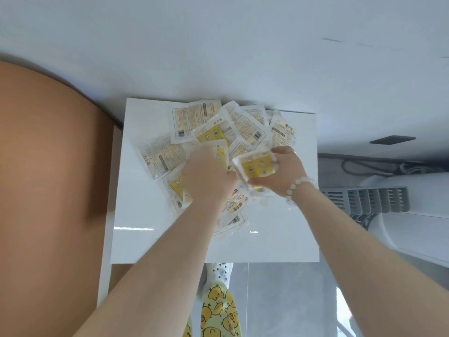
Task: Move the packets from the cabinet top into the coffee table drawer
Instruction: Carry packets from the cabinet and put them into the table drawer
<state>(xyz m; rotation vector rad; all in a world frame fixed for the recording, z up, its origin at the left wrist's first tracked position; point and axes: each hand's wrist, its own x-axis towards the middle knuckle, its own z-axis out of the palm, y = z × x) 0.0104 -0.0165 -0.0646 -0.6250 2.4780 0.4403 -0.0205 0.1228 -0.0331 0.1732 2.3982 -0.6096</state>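
Head view shows my right hand (283,172) pinching one yellow packet (256,166) above the packets (206,142) heaped toward the cabinet top's (279,239) far edge, left hand (206,181) curled into them; light, slippery film, best gripped by bunched edges.

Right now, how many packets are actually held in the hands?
1 clearly: a packet in the right hand. The left hand lies on the pile; its grip is hidden.

Tan rounded surface (48,178) at left; white appliance (401,215) (grey vents) at right.
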